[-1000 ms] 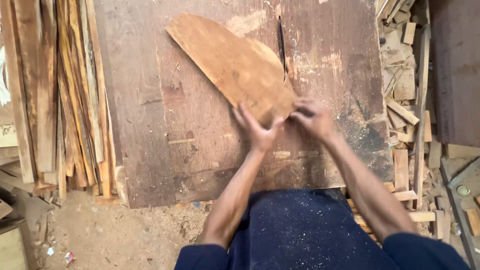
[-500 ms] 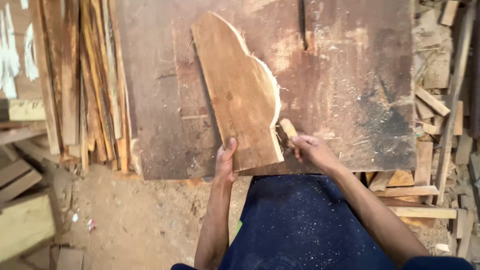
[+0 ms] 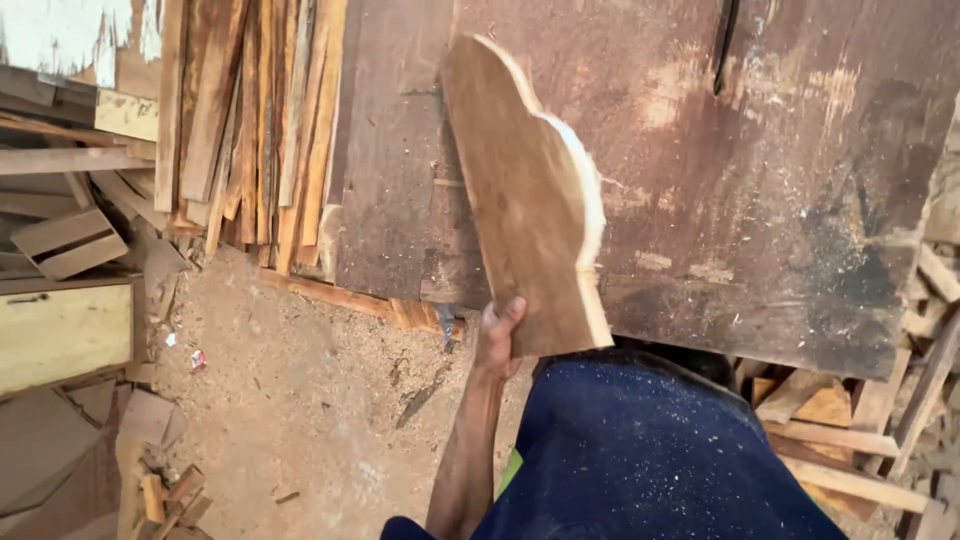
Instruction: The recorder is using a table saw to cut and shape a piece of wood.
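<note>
Cut board (image 3: pixel 530 200), a curved-edged wooden piece with a pale, freshly sawn rim on its right side, is lifted at its near end by the person's left hand (image 3: pixel 497 338); the grip is pinching the lower left corner, thumb on the top face and the fingers hidden beneath. The right hand is out of view, so its grip cannot be told. Judging by the finished outline and the lifted end, the shaping looks done and the piece seems to be on its way off the bench (image 3: pixel 800 200), not yet set down anywhere. A dark blue dust-speckled garment (image 3: pixel 650 450) fills the near foreground. Left of it lies a sawdust-covered floor (image 3: pixel 300 400) with scrap blocks (image 3: pixel 160 490). Farther off, a bundle of thin strips (image 3: pixel 250 120) crowds the bench's left edge, and offcuts (image 3: pixel 850 430) clutter its right side.
</note>
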